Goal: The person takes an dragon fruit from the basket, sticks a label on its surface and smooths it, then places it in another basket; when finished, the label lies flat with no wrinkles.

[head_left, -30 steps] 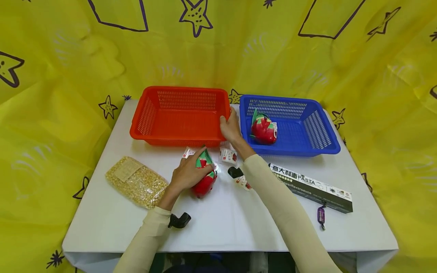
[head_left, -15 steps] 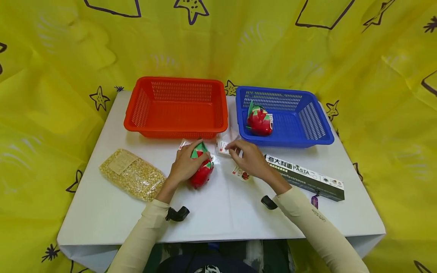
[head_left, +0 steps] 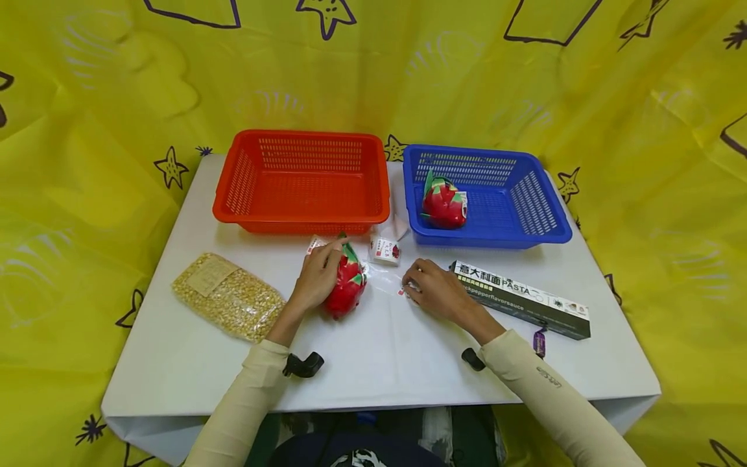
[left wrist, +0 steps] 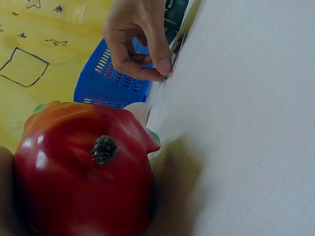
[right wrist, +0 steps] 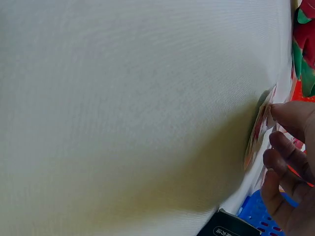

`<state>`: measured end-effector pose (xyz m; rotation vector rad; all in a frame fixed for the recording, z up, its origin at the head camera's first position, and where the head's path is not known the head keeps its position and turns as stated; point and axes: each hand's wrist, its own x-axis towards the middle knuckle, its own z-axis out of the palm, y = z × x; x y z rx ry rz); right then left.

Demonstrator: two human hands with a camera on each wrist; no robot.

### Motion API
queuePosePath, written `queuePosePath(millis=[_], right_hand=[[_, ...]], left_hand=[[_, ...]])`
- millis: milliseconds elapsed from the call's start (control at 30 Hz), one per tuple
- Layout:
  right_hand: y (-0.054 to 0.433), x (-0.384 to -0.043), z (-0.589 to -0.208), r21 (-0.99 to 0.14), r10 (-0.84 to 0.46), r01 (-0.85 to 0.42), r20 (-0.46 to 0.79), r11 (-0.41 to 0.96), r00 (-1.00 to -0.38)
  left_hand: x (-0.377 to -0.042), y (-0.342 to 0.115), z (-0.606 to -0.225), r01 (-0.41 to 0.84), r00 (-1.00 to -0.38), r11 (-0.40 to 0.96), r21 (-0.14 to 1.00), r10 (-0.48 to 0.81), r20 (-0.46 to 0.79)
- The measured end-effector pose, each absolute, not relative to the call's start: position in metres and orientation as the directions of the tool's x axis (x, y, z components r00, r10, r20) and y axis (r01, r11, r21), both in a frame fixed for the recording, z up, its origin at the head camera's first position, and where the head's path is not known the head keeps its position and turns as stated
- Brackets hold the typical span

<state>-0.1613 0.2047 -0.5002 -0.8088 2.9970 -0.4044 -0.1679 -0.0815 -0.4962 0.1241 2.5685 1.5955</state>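
Observation:
My left hand (head_left: 316, 280) grips a red dragon fruit (head_left: 348, 289) with green-tipped scales, glossy like a model, lying on the table. In the left wrist view, the dark stem end of this dragon fruit (left wrist: 88, 182) faces the camera. Further right, my right hand (head_left: 439, 293) has its thumb and fingertips on a small flat printed packet (right wrist: 259, 125), pinching it by its edge at the tabletop. Most of that packet is covered by the hand in the head view. Between the hands and behind them lies a small white packet (head_left: 385, 251) in clear wrap.
At the back stand a red basket (head_left: 303, 228) and a blue basket (head_left: 496, 242), the blue one holding another dragon fruit (head_left: 445, 204). A bag of corn kernels (head_left: 230, 298) lies left. On the right are a pasta box (head_left: 525, 301) and a purple-wrapped candy (head_left: 539, 344).
My right hand has left the red basket's right edge, come toward me and taken hold of the small packet. The left hand stays on the dragon fruit.

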Motion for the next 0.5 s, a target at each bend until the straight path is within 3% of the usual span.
queuePosePath(millis=[100,267,500], right_hand=[[0.204,-0.16,-0.497,-0.266,-0.488,-0.481,0.043,0.835,-0.872],[0.208,-0.155,-0.482,-0.387,-0.406,-0.398,0.065,0.831,-0.911],[0.229,-0.152,-0.451,-0.484,-0.279,-0.458,0.398,0.746,-0.874]], left_hand=[[-0.169,-0.083,-0.498,0.065,-0.989,0.374,0.925,0.15,0.009],[-0.169,-0.085,-0.499,0.107,-0.986,0.27,0.957,0.155,0.066],[-0.167,-0.085,-0.495,0.024,-0.991,0.26,0.965,0.137,-0.012]])
